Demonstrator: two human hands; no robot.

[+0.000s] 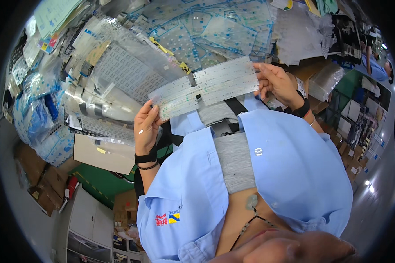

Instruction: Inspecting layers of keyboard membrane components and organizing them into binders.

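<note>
Translucent white plastic, cut as a long strip (228,79) with a notch near its middle, spans the gap between a person's two hands, held in front of the chest at the near side of a crowded work surface. The left hand (147,125) pinches the strip's left end between thumb and fingers; the right hand (276,83) grips the other end the same way, its fingers partly spread. Whether the strip is one piece or two joined cannot be told.

Its far edge overlaps the view of the heaped sheets, leaving little open room that way; its near edge lies close to the grey undershirt (235,162) and the open light-blue shirt (294,149). Small marks dot its flat face.

Two black wristbands (145,158) show, one per wrist. Beyond, a stack of sheets (127,65) carries rows of small shapes, beside clear, glossy sheets (232,30) with blue edging and dots, too many overlapping to count. One crumpled clear bag (325,81) lies right, near cardboard. Lower left, one stiff beige panel (103,153) stands above green flooring (102,179) and a grey cabinet (92,219).
</note>
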